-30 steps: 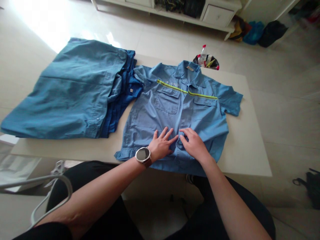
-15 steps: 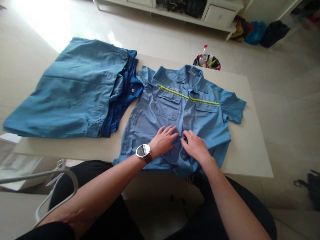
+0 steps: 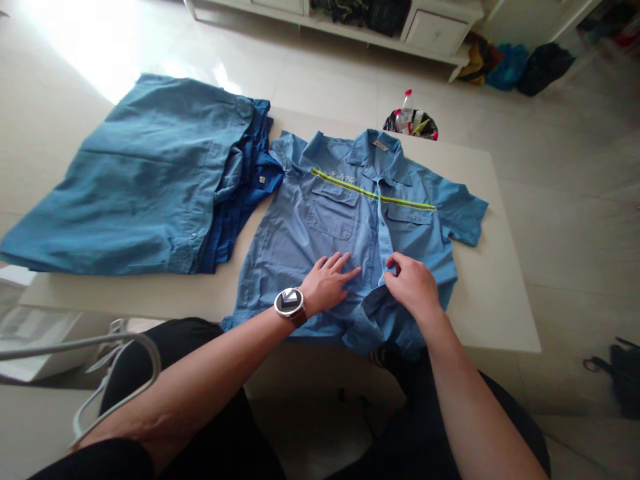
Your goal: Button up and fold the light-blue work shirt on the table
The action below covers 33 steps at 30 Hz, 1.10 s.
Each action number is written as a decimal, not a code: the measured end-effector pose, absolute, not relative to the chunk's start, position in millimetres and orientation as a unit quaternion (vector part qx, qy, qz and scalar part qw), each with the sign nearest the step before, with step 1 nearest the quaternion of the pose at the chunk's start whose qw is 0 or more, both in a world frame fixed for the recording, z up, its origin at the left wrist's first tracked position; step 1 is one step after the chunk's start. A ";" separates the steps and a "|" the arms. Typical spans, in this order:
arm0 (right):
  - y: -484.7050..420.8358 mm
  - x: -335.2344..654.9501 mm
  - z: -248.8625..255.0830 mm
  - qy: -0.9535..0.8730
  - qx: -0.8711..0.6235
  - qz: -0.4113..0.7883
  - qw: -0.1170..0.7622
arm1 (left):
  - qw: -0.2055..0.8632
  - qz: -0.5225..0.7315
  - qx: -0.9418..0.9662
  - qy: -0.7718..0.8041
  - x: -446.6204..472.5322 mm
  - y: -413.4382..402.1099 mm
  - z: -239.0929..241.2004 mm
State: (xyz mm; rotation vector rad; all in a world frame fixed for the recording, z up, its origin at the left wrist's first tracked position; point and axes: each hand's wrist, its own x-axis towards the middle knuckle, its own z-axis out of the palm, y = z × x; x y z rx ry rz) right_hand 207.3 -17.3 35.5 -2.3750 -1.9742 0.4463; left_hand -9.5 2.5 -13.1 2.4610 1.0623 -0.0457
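A light blue short-sleeved work shirt (image 3: 345, 220) with a yellow-green stripe across the chest lies face up on the beige table (image 3: 495, 293), collar away from me. My left hand (image 3: 327, 283), a watch on its wrist, rests flat with fingers spread on the shirt's left front panel near the hem. My right hand (image 3: 413, 287) pinches the edge of the right front panel and holds it pulled aside, so the lower front gapes open.
A pile of blue garments (image 3: 150, 180) covers the table's left half. A small bin with a bottle (image 3: 411, 122) stands on the floor beyond the table. White hangers (image 3: 100, 373) lie at my lower left. A white cabinet (image 3: 425, 30) and bags (image 3: 520, 63) line the back.
My right hand has moved right, gripping the right front panel's edge and drawing it away from the placket. The left hand stayed pressed on the left panel.
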 end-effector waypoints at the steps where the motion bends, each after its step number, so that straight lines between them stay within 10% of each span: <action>1: -18.4 209.2 36.7 -0.631 -0.763 0.142 0.011 | 0.240 -0.019 0.894 0.379 -11.8 2.8 -15.0; 19: -33.6 221.1 23.1 -0.641 -0.715 0.257 -0.109 | 0.231 -0.122 0.868 0.422 -26.7 -27.1 -16.3; 33: -48.0 221.1 20.4 -0.685 -0.687 0.243 -0.006 | 0.221 0.032 0.861 0.457 8.0 -37.3 0.2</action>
